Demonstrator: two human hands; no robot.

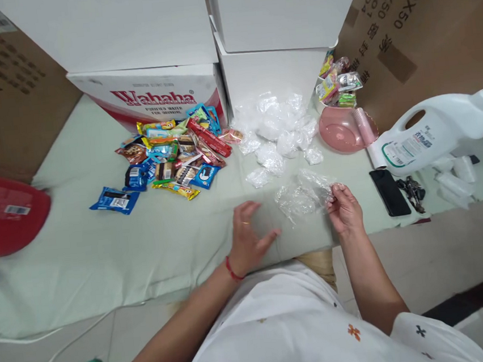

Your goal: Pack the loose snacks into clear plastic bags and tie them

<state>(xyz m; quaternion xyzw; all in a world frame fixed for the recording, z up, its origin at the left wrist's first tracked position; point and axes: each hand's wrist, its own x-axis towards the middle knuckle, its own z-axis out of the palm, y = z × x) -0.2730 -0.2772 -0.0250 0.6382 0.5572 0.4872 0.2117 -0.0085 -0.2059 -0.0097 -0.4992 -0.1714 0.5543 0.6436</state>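
Note:
Pinched in the fingers of my right hand [345,209] is the edge of a clear plastic bag [298,197], crumpled and lying partly on the cloth. My left hand [250,238] hovers left of the bag, thumb and fingers apart, holding nothing. Beyond the bag sits a heap of crumpled clear plastic bags [277,129]. To the left, a pile of wrapped snacks [175,159] in blue, yellow and red packets lies in front of the Wahaha carton [156,98].
A pink bowl [339,132], a white jug [428,131], a black phone [389,192] and keys [413,193] stand or lie to the right. A red container [5,215] is at the far left. White boxes [277,69] and brown cardboard [429,43] line the back and side.

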